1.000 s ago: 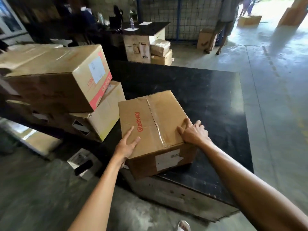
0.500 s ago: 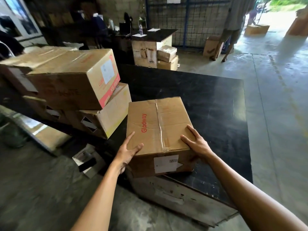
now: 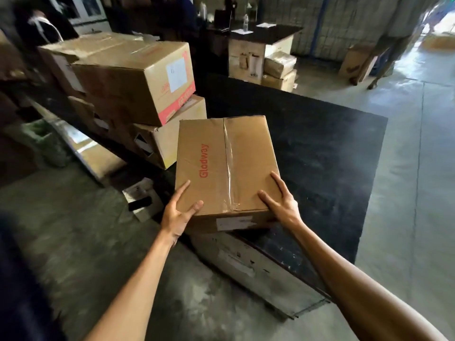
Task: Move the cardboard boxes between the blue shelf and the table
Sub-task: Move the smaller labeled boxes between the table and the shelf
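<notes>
Box [image 3: 226, 166] at table [image 3: 320, 153] near edge; left hand [image 3: 177, 215], right hand [image 3: 283, 205] grip spread, clasping corners.

A dark desk [image 3: 266, 36] stands at the back. On it lie two papers [image 3: 242, 32] and a bottle [image 3: 245, 20] stands. A wire fence [image 3: 344, 28] runs behind the desk. Well in front of the desk, on the floor [image 3: 406, 168], lies a small white carton [image 3: 141, 198].
</notes>
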